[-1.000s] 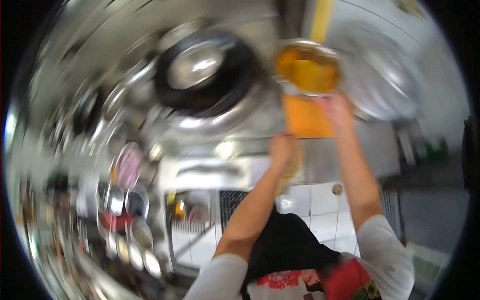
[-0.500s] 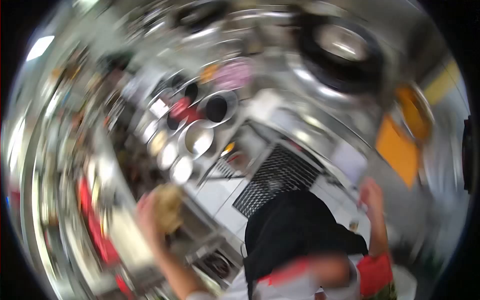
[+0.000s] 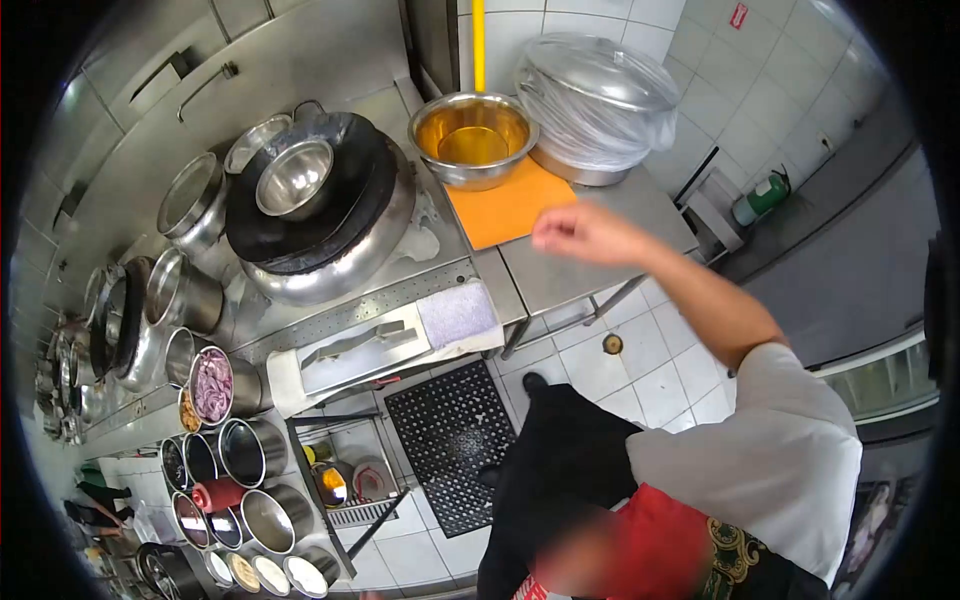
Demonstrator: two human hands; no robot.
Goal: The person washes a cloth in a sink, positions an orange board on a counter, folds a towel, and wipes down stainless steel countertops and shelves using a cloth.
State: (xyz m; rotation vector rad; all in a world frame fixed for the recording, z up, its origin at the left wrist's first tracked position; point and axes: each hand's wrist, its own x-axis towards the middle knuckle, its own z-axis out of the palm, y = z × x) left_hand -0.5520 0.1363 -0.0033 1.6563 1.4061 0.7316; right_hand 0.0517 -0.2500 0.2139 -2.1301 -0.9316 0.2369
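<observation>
My right hand [image 3: 580, 232] is stretched out over the steel side table, just right of the orange cutting board's front corner. Its fingers are curled in, and whatever they may hold is hidden. The orange cutting board [image 3: 510, 208] lies flat. On its back part rests a steel bowl [image 3: 473, 180] of clear amber liquid, which looks like oil. Behind my hand stands a large lidded pot [image 3: 600, 110] wrapped in clear plastic. My left hand is not visible.
A black wok [image 3: 330, 225] with a steel bowl [image 3: 295, 180] in it sits on the range. A folded purple towel [image 3: 457, 315] hangs at the range's front. Steel containers, one with sliced red onion [image 3: 213, 387], stand lower left. A black perforated mat [image 3: 450, 445] covers floor tiles.
My view has swung right, from the blurred kitchen to the range and side table. My right hand is now over the table. My left hand, earlier at a yellowish-brown bundle, has left view.
</observation>
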